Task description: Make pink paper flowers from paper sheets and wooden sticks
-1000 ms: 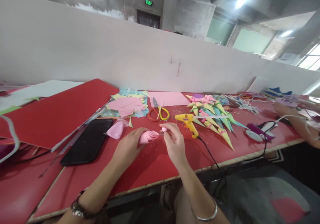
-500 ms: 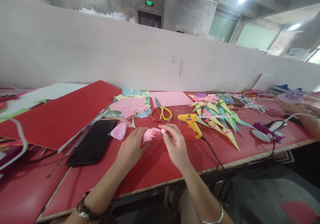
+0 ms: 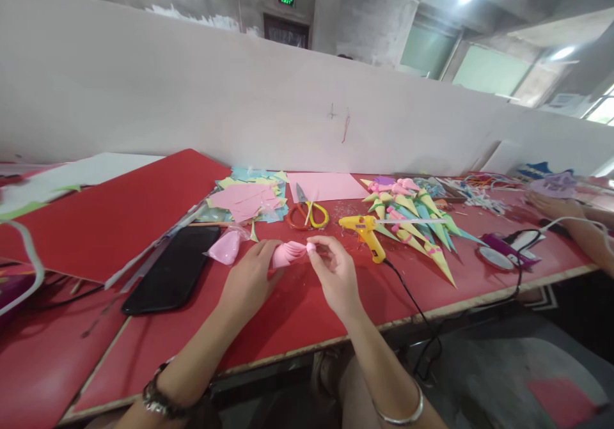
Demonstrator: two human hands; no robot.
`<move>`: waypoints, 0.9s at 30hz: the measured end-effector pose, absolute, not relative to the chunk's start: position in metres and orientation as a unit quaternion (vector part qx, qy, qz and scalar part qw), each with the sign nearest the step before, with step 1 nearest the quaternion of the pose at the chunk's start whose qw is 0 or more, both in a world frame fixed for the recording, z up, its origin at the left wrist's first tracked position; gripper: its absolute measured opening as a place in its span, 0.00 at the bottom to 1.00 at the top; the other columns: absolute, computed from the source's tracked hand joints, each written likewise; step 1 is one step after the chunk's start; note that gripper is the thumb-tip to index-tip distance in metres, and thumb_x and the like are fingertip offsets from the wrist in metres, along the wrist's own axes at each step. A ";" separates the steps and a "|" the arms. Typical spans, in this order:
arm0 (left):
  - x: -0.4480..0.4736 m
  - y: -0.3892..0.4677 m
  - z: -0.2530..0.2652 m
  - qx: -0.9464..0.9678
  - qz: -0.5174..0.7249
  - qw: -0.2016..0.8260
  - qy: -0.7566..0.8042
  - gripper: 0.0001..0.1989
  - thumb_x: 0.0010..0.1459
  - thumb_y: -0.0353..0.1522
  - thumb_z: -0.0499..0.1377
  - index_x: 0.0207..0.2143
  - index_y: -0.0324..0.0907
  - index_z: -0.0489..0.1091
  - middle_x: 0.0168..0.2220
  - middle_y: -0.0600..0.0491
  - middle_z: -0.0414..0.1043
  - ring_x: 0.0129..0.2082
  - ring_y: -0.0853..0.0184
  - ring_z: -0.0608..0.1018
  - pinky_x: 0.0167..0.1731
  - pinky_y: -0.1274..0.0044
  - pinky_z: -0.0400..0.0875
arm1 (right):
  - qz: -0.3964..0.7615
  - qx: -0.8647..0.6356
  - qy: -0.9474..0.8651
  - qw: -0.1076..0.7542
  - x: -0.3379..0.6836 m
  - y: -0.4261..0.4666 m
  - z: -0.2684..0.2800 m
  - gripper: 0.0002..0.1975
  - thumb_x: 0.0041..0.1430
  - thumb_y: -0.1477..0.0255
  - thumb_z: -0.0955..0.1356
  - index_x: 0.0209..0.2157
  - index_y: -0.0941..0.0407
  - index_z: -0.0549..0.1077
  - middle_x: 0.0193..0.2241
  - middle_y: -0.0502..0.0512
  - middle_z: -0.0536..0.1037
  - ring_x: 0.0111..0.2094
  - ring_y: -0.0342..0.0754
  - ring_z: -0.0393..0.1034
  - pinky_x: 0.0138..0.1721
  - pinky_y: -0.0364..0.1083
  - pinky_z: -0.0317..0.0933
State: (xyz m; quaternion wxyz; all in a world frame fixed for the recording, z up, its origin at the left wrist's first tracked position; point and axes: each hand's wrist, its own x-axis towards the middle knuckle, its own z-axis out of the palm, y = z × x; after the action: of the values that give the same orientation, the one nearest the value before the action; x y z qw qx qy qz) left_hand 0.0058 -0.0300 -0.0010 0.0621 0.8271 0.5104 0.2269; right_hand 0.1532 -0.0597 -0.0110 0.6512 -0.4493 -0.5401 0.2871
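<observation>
My left hand (image 3: 250,274) is closed around the wide end of a pink ridged cone piece (image 3: 289,254), held just above the red table. At the narrow end of that piece, my right hand (image 3: 334,273) pinches a small pink ball (image 3: 311,248) between thumb and fingers. The ball seems to touch the tip; whether it is joined on I cannot tell. Left of my left hand lies a plastic bag of pink clay-like material (image 3: 225,247). A yellow glue gun (image 3: 364,232) rests to the right of my right hand.
Scissors (image 3: 307,217) lie beyond my hands, by paper pieces (image 3: 244,200). Finished-looking yellow, green and blue cones (image 3: 415,215) are heaped behind the glue gun. A black phone (image 3: 173,272) and red board (image 3: 125,215) lie left. Another person's hand (image 3: 551,205) is far right.
Both hands keep nearly the same hold on the pink piece and the ball. The whole view has shifted slightly.
</observation>
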 end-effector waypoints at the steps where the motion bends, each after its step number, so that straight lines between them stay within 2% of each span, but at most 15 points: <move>1: 0.006 -0.030 -0.001 0.827 0.226 0.061 0.511 0.11 0.53 0.30 0.50 0.41 0.41 0.61 0.41 0.47 0.68 0.40 0.60 0.72 0.29 0.76 0.66 | 0.285 -0.448 -0.540 0.652 0.153 -0.060 -0.011 0.07 0.53 0.70 0.64 0.34 0.56 0.70 0.32 0.53 0.73 0.34 0.44 0.68 0.35 0.43 0.64; 6: 0.006 -0.030 -0.001 0.824 0.216 0.055 0.521 0.12 0.52 0.29 0.51 0.41 0.42 0.61 0.41 0.48 0.68 0.40 0.60 0.72 0.29 0.76 0.66 | 0.289 -0.445 -0.532 0.660 0.153 -0.059 -0.012 0.08 0.53 0.69 0.64 0.34 0.56 0.71 0.34 0.54 0.72 0.36 0.45 0.69 0.36 0.43 0.64; 14: 0.004 -0.030 -0.003 0.828 0.219 0.017 0.516 0.12 0.52 0.29 0.51 0.41 0.43 0.61 0.40 0.49 0.67 0.39 0.60 0.72 0.25 0.77 0.64 | 0.308 -0.452 -0.508 0.665 0.152 -0.060 -0.011 0.09 0.52 0.68 0.65 0.35 0.56 0.71 0.32 0.55 0.75 0.34 0.45 0.70 0.34 0.43 0.65; 27: 0.003 -0.031 -0.004 0.837 0.234 0.046 0.492 0.12 0.52 0.28 0.51 0.41 0.42 0.60 0.38 0.49 0.66 0.37 0.61 0.71 0.27 0.76 0.64 | 0.307 -0.446 -0.516 0.664 0.150 -0.060 -0.010 0.08 0.52 0.69 0.64 0.34 0.56 0.72 0.33 0.55 0.74 0.36 0.45 0.69 0.36 0.43 0.65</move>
State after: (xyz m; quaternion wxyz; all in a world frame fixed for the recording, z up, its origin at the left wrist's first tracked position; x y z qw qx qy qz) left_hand 0.0034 -0.0311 -0.0035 0.0461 0.8374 0.4917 0.2342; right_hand 0.1499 -0.0605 -0.0096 0.6638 -0.4457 -0.5162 0.3071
